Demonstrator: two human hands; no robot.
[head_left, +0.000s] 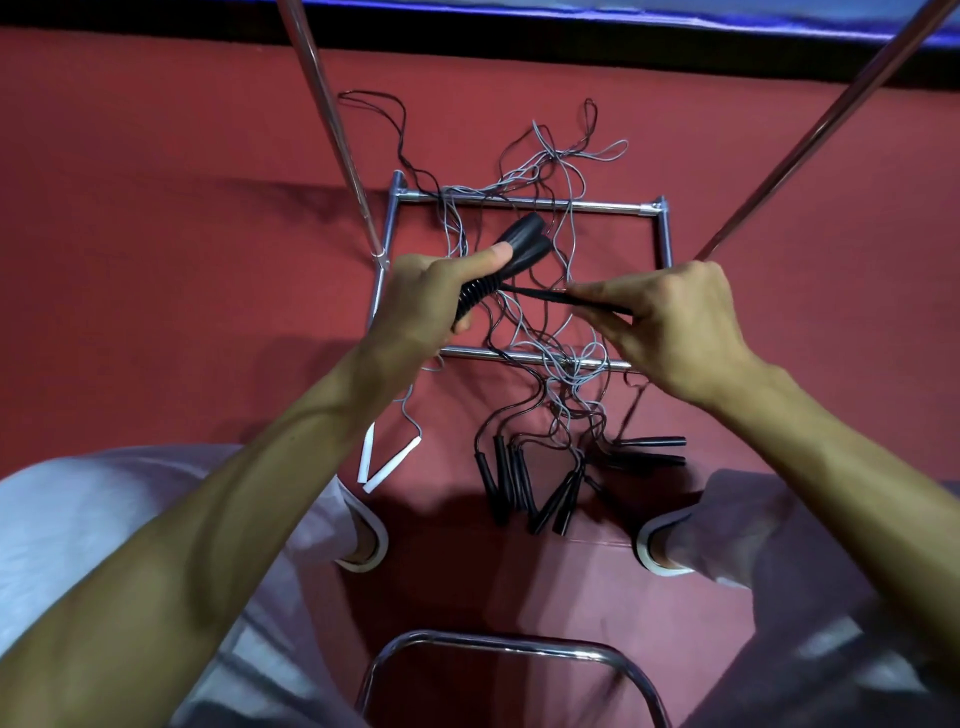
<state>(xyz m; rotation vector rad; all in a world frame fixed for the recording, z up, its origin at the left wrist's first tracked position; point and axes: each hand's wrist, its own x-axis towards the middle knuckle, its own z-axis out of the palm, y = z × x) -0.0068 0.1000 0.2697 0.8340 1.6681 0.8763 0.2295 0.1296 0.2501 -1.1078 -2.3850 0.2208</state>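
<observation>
My left hand (431, 296) grips a pair of black jump-rope handles (519, 244), held together and pointing up and away from me. A black cord is coiled tightly round their lower part (475, 296). My right hand (670, 317) pinches the free stretch of that black cord (561, 297) and holds it taut to the right of the handles. Both hands hover above the chrome rack base.
A rectangular chrome rack base (524, 201) lies on the red floor, with two chrome poles (332, 130) rising from it. Several grey and black ropes (550, 171) drape over its bars. Black handles (524, 488) and white handles (387, 465) lie near my feet. A chrome chair bar (498, 642) is below.
</observation>
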